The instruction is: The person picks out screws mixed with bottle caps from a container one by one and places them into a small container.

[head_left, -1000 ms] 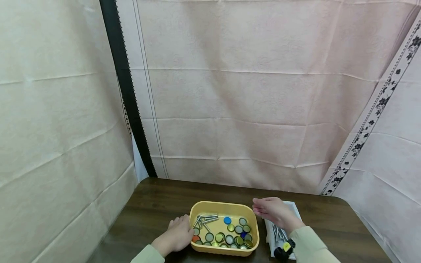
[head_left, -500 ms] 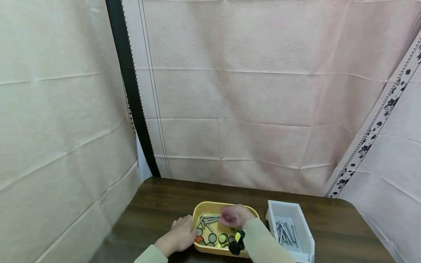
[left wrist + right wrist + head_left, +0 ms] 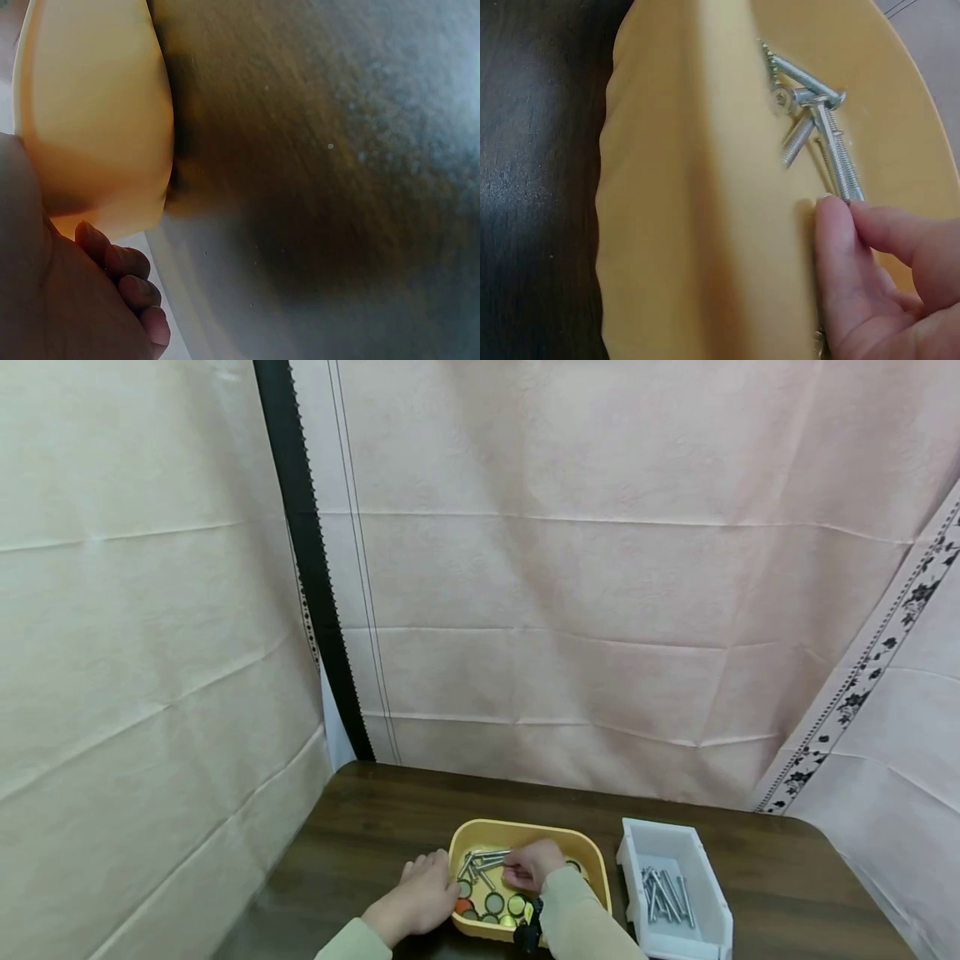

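- Think of the yellow tub [image 3: 517,830] as a clock, with 12 at the far side. It sits on the brown table [image 3: 397,814].
- The silver screws [image 3: 836,150] lie in a messy little pile inside the tub, near 10 o'clock. Some cross over each other.
- The right hand [image 3: 534,863] reaches into the tub from about 5 o'clock. Its thumb and a finger pinch the end of a screw in the pile, and the fingers are bent.
- The left hand [image 3: 424,893] touches the outside of the tub at 9 o'clock. Its fingers are bent, with the tips close together by the tub wall. I cannot tell if the thumb grips the rim.
- Round caps lie in the tub from 6 to 8 o'clock. One is an orange cap [image 3: 464,906] and one is a gold cap [image 3: 517,906]. The right hand and arm hide part of the tub.
- The white box [image 3: 663,842] stands just beside the tub, at 3 o'clock. More screws [image 3: 663,897] lie in it.
- Both arms have pale green sleeves [image 3: 581,910]. A black thing with a yellow patch [image 3: 528,931] is at the right wrist.
- Pale cloth [image 3: 570,568] hangs behind the table, at 12 o'clock.
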